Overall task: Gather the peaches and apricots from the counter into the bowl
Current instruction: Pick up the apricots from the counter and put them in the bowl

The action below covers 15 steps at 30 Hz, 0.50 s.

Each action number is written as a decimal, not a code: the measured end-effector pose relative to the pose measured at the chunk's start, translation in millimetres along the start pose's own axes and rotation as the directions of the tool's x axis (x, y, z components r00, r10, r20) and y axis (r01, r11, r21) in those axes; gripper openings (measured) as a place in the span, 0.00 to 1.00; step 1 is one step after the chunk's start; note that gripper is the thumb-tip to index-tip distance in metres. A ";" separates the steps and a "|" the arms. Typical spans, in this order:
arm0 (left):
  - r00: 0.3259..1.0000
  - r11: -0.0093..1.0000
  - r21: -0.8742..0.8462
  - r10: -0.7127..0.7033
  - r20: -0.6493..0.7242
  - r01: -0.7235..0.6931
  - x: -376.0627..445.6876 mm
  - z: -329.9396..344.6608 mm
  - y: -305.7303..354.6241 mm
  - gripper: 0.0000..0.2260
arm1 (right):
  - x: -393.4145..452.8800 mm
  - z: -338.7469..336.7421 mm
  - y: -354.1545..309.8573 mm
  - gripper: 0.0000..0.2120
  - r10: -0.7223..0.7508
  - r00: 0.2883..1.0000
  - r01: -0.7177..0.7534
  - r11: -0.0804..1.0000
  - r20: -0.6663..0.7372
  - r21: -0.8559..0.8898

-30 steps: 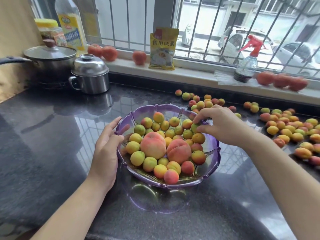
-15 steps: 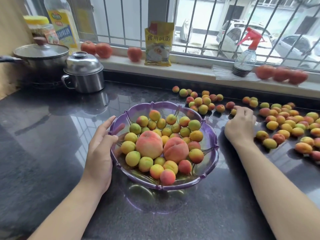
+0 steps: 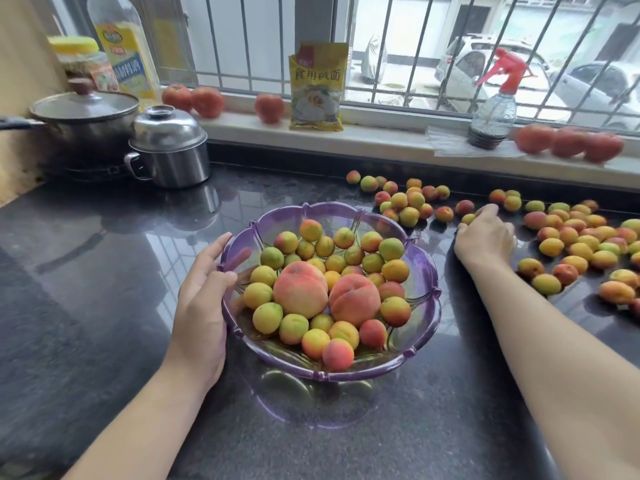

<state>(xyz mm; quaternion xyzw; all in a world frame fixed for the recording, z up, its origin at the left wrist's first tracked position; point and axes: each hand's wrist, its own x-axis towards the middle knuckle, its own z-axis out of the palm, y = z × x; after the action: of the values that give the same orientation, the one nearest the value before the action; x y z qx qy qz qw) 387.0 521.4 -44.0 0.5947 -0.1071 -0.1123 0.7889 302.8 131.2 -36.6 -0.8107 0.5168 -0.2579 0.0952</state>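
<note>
on the dark counter [image 3: 104, 271], left hand [image 3: 201, 299] holds the bowl [image 3: 424, 271]; right hand [image 3: 485, 237] touches an apricot [image 3: 468, 218], grip unclear.

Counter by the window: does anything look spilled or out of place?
Yes. Loose apricots lie scattered across the dark counter right of the purple bowl, like a spill. The right hand reaches among them; the left hand holds the bowl's rim.
</note>
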 end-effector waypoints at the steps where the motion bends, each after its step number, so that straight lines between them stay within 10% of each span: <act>1: 1.000 1.000 0.006 0.001 0.001 -0.001 -0.1 0.4 0.1 0.24 | -0.3 -1.3 -1.4 0.13 0.007 1.000 -0.007 1.000 -0.014 -0.002; 15: 0.999 0.998 0.058 -0.012 0.030 0.011 -0.1 -1.7 2.6 0.22 | -42.6 -28.7 1.3 0.16 -0.212 0.977 0.188 0.878 0.007 0.440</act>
<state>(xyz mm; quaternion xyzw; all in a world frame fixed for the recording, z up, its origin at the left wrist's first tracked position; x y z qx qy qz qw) 387.6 523.7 -41.9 0.6159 -0.1187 -0.1226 0.7691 272.8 171.7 -26.3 -0.8244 0.3566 -0.3533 0.2615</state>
